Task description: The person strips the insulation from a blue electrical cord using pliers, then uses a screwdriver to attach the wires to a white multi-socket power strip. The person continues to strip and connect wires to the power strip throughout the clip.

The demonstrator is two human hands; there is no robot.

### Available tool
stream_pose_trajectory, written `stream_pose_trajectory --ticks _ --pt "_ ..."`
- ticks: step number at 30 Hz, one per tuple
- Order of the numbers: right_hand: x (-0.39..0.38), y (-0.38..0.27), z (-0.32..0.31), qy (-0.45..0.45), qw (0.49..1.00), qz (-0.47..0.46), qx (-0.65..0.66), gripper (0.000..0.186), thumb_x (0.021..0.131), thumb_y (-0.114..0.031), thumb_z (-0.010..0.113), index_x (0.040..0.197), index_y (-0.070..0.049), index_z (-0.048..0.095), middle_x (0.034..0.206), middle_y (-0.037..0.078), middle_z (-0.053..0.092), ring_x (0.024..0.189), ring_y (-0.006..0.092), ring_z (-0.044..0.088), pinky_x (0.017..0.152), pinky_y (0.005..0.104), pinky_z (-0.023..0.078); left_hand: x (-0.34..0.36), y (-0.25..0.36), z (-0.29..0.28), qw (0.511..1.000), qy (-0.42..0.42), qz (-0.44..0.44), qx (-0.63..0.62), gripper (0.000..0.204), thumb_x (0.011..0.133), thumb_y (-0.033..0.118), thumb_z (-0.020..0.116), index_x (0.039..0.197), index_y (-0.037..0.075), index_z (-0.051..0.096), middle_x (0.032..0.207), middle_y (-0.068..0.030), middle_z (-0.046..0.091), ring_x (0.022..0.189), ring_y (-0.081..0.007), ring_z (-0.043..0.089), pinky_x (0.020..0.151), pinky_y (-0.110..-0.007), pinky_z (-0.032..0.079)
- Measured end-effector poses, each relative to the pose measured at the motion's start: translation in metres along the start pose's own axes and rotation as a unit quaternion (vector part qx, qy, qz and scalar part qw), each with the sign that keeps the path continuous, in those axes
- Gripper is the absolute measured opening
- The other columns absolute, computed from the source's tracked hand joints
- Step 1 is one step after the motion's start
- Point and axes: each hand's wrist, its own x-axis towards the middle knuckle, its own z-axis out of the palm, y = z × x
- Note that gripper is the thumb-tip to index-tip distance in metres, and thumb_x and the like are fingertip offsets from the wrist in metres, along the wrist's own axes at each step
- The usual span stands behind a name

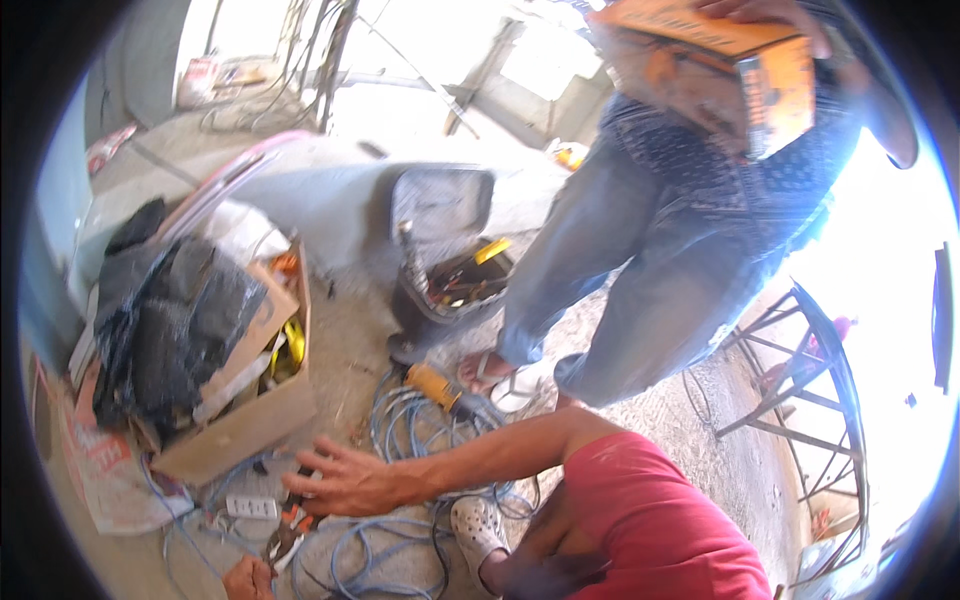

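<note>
My right arm, in a red sleeve, reaches left across the floor. My right hand [345,482] is on a pair of pliers [290,528] with orange and black handles, some of its fingers spread. The metal head of the pliers points toward my left hand [248,578], at the lower edge. That hand is closed, its fingers pinched; what they hold is too small to make out. Just beyond the pliers lies a white socket strip [251,507]. Loose coils of blue cable [365,560] spread around my hands and my clog [480,528].
A cardboard box [235,435] with black plastic [175,310] on it stands left. Ahead are an open toolbox [440,205] and a yellow power tool [432,385]. Another person in jeans [640,260] stands close by, holding an orange box [780,95]. A metal frame [800,365] is right.
</note>
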Motion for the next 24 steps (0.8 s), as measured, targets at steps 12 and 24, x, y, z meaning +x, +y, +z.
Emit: stream_pose_trajectory --ticks 12,24 --pt "0.018 -0.010 -0.004 0.010 0.999 -0.024 0.040 0.015 0.078 -0.029 0.065 0.087 -0.016 0.067 0.117 0.010 0.047 0.102 0.0292 0.049 0.085 0.0440 0.041 -0.010 -0.007 -0.032 0.988 -0.108 -0.005 0.108 0.025 0.094 0.017 0.054 0.106 0.000 0.067 0.104 -0.0185 0.067 0.095 -0.0394 0.060 0.081 -0.048 0.046" --pt "-0.008 -0.058 0.002 -0.300 0.797 0.173 0.494 0.040 0.067 -0.003 0.063 0.106 -0.008 0.066 0.099 0.016 0.058 0.088 0.0323 0.058 0.073 0.0404 0.045 -0.016 0.008 -0.013 0.987 0.045 0.123 0.092 0.006 0.079 0.000 0.061 0.075 0.000 0.057 0.067 -0.0156 0.051 0.061 -0.0353 0.053 0.056 -0.042 0.039"
